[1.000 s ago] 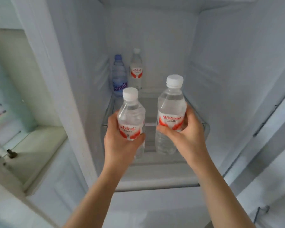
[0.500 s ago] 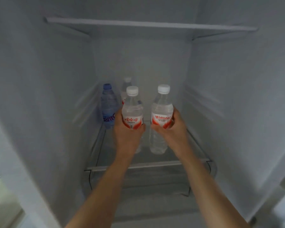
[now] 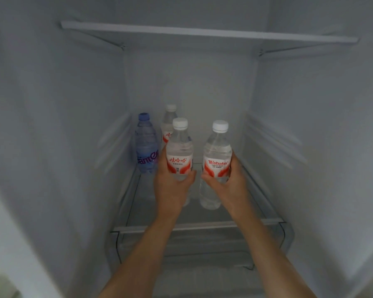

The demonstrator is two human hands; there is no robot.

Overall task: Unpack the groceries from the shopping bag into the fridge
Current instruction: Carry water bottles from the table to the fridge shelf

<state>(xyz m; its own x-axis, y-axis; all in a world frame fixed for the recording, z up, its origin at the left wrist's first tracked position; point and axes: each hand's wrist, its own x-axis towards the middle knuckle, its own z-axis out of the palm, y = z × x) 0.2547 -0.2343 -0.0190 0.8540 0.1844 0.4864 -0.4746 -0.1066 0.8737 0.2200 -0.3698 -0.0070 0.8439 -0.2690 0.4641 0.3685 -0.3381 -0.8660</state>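
Inside a white fridge, the left hand (image 3: 172, 186) grips a clear plastic water bottle with red label (image 3: 179, 151); the right hand (image 3: 226, 183) grips its twin (image 3: 216, 160). Both stay upright over the glass shelf (image 3: 241, 211), likely to stand beside the blue-tinted bottle (image 3: 146, 145) behind.

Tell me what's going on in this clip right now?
A person is loading water bottles into a fridge. The left hand grips one red-labelled bottle and the right hand grips a Wahaha bottle, both upright over the glass shelf. Whether they touch the shelf is unclear. A blue bottle and another white-capped bottle already stand at the back left.
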